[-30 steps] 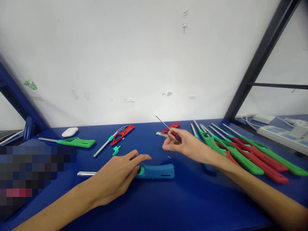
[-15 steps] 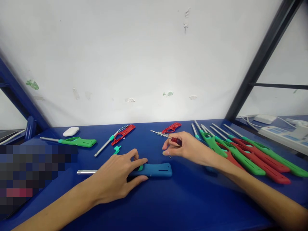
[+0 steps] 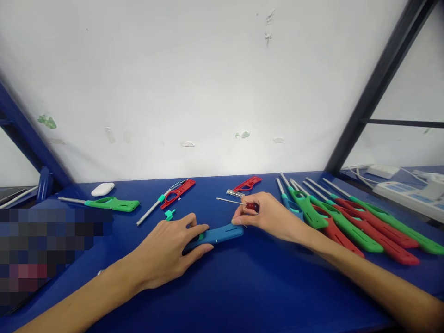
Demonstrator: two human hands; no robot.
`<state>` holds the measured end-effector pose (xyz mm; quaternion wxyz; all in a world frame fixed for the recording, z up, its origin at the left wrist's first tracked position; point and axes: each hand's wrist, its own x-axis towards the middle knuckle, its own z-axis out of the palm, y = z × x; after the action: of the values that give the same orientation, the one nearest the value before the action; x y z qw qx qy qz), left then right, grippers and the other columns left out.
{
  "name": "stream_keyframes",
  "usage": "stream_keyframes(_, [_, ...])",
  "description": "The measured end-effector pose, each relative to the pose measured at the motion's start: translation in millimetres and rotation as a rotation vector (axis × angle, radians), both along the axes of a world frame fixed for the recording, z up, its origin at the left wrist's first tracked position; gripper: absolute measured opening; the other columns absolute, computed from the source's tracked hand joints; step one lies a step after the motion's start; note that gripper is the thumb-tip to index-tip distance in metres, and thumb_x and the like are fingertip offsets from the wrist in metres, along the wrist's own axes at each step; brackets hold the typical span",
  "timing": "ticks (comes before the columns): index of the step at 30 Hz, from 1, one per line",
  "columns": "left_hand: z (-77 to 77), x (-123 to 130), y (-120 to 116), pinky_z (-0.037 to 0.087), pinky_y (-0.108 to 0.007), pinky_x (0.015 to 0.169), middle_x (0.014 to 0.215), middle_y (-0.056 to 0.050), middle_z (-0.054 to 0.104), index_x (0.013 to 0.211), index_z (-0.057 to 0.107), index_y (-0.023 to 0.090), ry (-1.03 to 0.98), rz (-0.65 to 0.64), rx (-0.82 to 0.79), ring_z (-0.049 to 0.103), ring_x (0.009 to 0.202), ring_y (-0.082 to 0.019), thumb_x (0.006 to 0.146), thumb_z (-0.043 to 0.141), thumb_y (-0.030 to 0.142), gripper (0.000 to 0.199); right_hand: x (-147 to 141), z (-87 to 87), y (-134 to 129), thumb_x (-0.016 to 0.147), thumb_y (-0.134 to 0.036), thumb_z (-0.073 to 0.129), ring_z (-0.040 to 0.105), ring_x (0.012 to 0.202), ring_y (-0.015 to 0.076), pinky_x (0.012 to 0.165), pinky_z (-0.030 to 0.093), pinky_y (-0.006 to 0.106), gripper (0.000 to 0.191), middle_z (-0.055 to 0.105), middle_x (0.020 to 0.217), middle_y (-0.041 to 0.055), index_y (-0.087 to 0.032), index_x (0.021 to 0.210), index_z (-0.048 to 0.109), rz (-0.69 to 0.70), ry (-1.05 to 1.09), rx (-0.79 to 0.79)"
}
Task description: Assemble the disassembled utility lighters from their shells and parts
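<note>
Across the blue lighter, my left hand has its thumb and fingers on either side of the handle. The metal tube is mostly hidden under that hand and wrist. My right hand is closed around a small screwdriver with a dark red handle, its thin shaft pointing left. The fingertips of this hand meet the right end of the blue lighter. Behind my left hand lies a small turquoise plastic piece. Beyond the screwdriver are a red casing half and a clear-and-metal part.
An opened red lighter with its tube lies at the back. To the left are a green lighter and a white case. Several green, red and blue lighters spread at right, near a power strip.
The blue lighter has turned, its right end swinging away from me. My right hand has come down slightly, and its fingertips now touch that end. The screwdriver's tip has dropped a little.
</note>
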<state>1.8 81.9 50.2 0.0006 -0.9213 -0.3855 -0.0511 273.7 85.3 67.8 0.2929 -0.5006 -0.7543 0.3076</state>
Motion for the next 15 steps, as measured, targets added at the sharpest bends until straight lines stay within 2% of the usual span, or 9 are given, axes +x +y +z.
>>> stream_keyframes(4, [-0.7,-0.9,-0.6,0.048,-0.034,0.068,0.107,-0.004,0.065,0.141,0.062,0.03,0.001,-0.001,0.004,0.068,0.077,-0.02,0.108,0.04,0.052,0.045,0.0,-3.8,1.0,0.083,-0.035,0.076,0.042,0.062,0.0126,0.06,0.034,0.028,0.024,0.042,0.063,-0.0062,-0.019,0.068,0.066,-0.001,-0.015,0.01])
stream_keyframes(7, [-0.4,-1.6,-1.1,0.048,-0.034,0.068,0.107,-0.005,0.065,0.141,0.061,0.029,0.004,-0.011,0.009,0.068,0.077,-0.021,0.107,0.041,0.053,0.046,1.1,-5.5,1.0,0.083,-0.038,0.077,0.042,0.064,0.0129,0.06,0.033,0.028,0.041,0.049,0.063,-0.0051,-0.02,0.06,0.048,0.023,-0.043,0.024])
stream_keyframes(9, [0.5,-1.4,-1.4,0.048,-0.034,0.067,0.108,-0.005,0.064,0.141,0.061,0.028,0.004,-0.016,0.012,0.068,0.076,-0.02,0.107,0.041,0.053,0.047,1.9,-4.8,0.2,0.084,-0.04,0.076,0.037,0.063,0.0124,0.058,0.03,0.028,0.049,0.044,0.061,-0.0059,-0.021,0.059,0.037,0.041,-0.073,0.043])
stream_keyframes(12, [1.9,-0.9,-1.7,0.048,-0.034,0.065,0.107,-0.005,0.064,0.14,0.062,0.028,0.007,-0.019,0.012,0.067,0.074,-0.02,0.107,0.042,0.054,0.047,2.7,-1.7,-1.6,0.087,-0.046,0.073,0.027,0.061,0.0123,0.056,0.025,0.03,0.053,0.032,0.059,-0.0067,-0.022,0.059,0.035,0.066,-0.12,0.082])
stream_keyframes(15, [2.5,-0.7,-2.0,0.047,-0.034,0.064,0.106,-0.005,0.064,0.139,0.063,0.027,0.01,-0.019,0.012,0.066,0.072,-0.02,0.107,0.042,0.054,0.047,3.6,0.7,-2.6,0.09,-0.049,0.07,0.027,0.06,0.0125,0.056,0.025,0.03,0.051,0.033,0.059,-0.0062,-0.021,0.06,0.04,0.084,-0.165,0.106])
